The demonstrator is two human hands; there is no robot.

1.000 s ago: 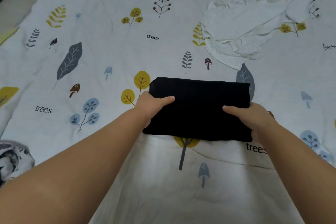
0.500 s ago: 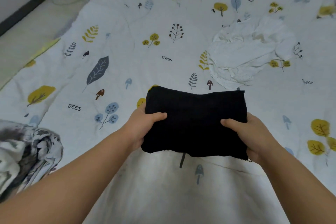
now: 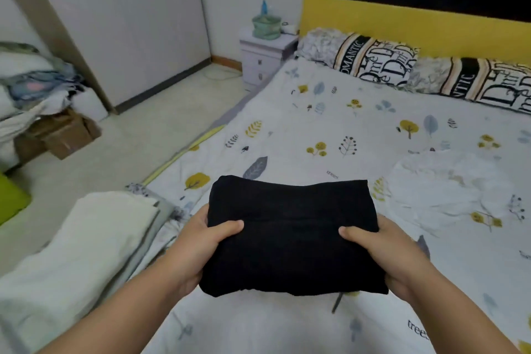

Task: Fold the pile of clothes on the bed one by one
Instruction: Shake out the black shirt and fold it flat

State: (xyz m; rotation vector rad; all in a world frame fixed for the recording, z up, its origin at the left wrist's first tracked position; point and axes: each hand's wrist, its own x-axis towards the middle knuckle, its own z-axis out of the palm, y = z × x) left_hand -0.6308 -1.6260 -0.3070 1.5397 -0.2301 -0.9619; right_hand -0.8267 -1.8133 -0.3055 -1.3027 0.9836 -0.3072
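Both hands, left hand (image 3: pixel 198 241), right hand (image 3: pixel 385 250), gripping folded black garment (image 3: pixel 290 236), now lifted off bed (image 3: pixel 344 129)

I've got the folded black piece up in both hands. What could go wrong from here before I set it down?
The folded black garment is held only at its ends by the left hand and right hand; its middle sags a little and the layers could slip open. If it goes onto the folded cream stack at the bed's corner, that stack may topple floorward. The white garment still lies crumpled close by and could snag.
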